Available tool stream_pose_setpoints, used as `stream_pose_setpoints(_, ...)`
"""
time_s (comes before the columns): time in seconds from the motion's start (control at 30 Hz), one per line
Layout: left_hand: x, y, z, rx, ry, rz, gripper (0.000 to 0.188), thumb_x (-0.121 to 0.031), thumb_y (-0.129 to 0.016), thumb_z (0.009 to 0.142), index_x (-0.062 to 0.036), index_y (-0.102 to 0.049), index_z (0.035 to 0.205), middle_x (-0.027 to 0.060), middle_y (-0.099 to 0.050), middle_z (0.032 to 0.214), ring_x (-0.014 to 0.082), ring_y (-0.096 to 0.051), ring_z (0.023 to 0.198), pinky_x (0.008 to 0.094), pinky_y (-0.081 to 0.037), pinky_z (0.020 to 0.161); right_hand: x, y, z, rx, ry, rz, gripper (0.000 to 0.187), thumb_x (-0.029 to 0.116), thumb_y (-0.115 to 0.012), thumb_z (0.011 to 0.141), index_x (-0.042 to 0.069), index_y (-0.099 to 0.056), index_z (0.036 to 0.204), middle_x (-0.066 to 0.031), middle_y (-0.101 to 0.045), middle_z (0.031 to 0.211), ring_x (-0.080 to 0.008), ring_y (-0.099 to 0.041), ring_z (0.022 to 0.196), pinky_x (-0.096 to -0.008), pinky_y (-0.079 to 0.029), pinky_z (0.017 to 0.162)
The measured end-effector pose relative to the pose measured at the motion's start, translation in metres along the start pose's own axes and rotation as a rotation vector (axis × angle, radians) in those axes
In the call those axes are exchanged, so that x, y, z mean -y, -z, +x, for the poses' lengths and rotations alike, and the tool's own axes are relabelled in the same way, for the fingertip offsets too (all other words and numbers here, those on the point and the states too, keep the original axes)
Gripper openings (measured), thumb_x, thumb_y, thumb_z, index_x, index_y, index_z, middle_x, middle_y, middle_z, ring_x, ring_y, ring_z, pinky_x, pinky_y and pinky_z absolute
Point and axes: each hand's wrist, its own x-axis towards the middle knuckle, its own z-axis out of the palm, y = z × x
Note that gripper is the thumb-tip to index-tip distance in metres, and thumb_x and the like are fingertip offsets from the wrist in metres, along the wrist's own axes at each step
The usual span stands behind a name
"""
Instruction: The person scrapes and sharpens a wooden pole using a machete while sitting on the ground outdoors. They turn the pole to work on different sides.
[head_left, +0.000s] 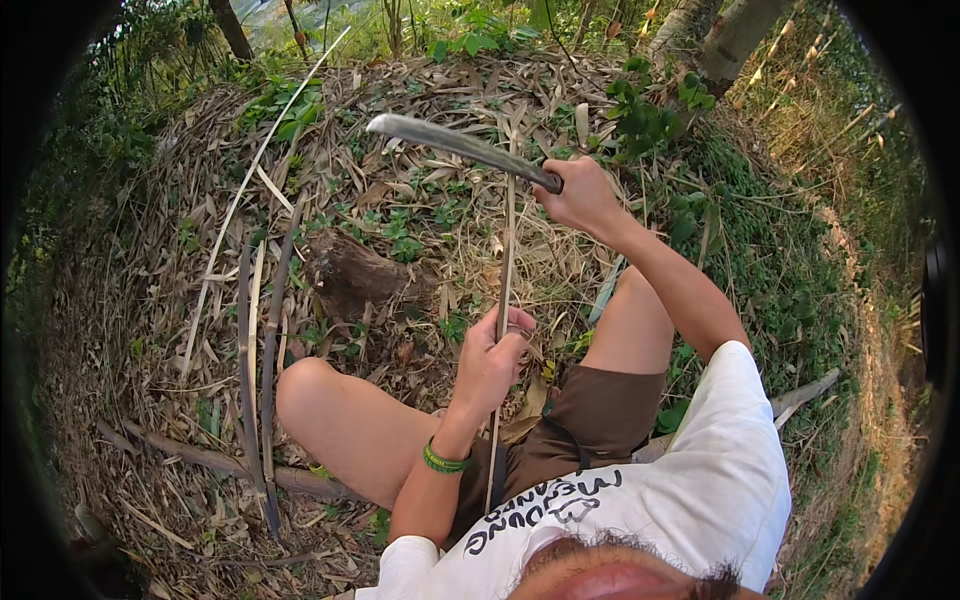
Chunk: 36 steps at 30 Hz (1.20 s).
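Observation:
My right hand (583, 197) is closed round the handle of a machete (450, 142), held out ahead of me with its long, slightly curved blade pointing left. Below it, my left hand (490, 362) grips a narrow bamboo strip (509, 245) with thumb and fingers. The strip stands lengthwise in front of me, its near end coming down by my lap. In this view the blade crosses the strip's upper part, close to the right fist; whether they touch I cannot tell.
Left of my knee lie several dark and pale strips (270, 340). A long pale strip (262, 152) reaches farther out. A brown stump (362, 268) sits ahead among dry leaves. A pole (205, 457) lies across the ground beside me. Tree trunks (738, 42) rise at the far right.

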Motion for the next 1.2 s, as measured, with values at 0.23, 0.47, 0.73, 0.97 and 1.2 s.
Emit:
stream_pose_setpoints(0.23, -0.002, -0.01, -0.01, 0.172, -0.023, -0.048, 0.024, 0.003, -0.048, 0.084, 0.0023, -0.057, 0.105, -0.0065, -0.037, 0.065, 0.0016, -0.03, 0.05, 0.0207, -0.028, 0.041, -0.067, 0.008, 0.025, 0.034, -0.581, 0.175, 0.03, 0.026, -0.066, 0.083, -0.002, -0.064, 0.072, -0.0108, -0.058, 0.054, -0.0249, -0.057, 0.05, -0.0405, -0.045, 0.054)
stream_pose_setpoints(0.47, -0.007, 0.022, 0.004, 0.166, 0.028, -0.369, 0.016, -0.018, -0.056, 0.099, -0.0024, -0.055, 0.105, -0.004, -0.042, 0.067, 0.0039, -0.036, 0.049, 0.0207, -0.031, 0.043, 0.004, 0.014, -0.015, -0.02, -0.328, 0.307, 0.022, 0.018, -0.067, 0.084, -0.002, -0.062, 0.076, -0.0056, -0.047, 0.053, -0.0161, -0.039, 0.047, -0.0354, -0.034, 0.049)
stream_pose_setpoints(0.73, -0.007, 0.015, 0.004, 0.134, 0.003, -0.12, 0.024, -0.026, -0.048, 0.108, -0.0035, -0.055, 0.104, -0.0063, -0.04, 0.068, 0.0031, -0.035, 0.052, 0.0199, -0.029, 0.044, 0.052, 0.012, -0.029, 0.104, 0.0, 0.011, 0.019, 0.025, -0.073, 0.076, 0.006, -0.069, 0.074, -0.0178, -0.062, 0.059, -0.0369, -0.065, 0.058, -0.0457, -0.053, 0.058)
stream_pose_setpoints(0.97, -0.004, 0.003, 0.006, -0.16, -0.228, 0.449, 0.027, -0.026, -0.05, 0.106, -0.0005, -0.058, 0.1, -0.0002, -0.047, 0.065, 0.0078, -0.041, 0.055, 0.0292, -0.034, 0.05, 0.037, 0.001, -0.031, 0.174, 0.058, -0.079, 0.018, 0.026, -0.072, 0.076, 0.008, -0.072, 0.078, -0.0164, -0.065, 0.062, -0.0374, -0.067, 0.063, -0.0474, -0.055, 0.061)
stream_pose_setpoints(1.2, -0.005, -0.005, 0.004, -0.248, -0.283, 0.535, 0.025, -0.02, -0.051, 0.105, 0.0035, -0.056, 0.099, 0.012, -0.054, 0.062, 0.0209, -0.053, 0.052, 0.0379, -0.041, 0.052, 0.024, -0.002, -0.023, 0.11, 0.05, -0.044, 0.02, 0.027, -0.072, 0.077, 0.008, -0.068, 0.072, -0.0153, -0.062, 0.059, -0.0374, -0.065, 0.058, -0.0461, -0.054, 0.059)
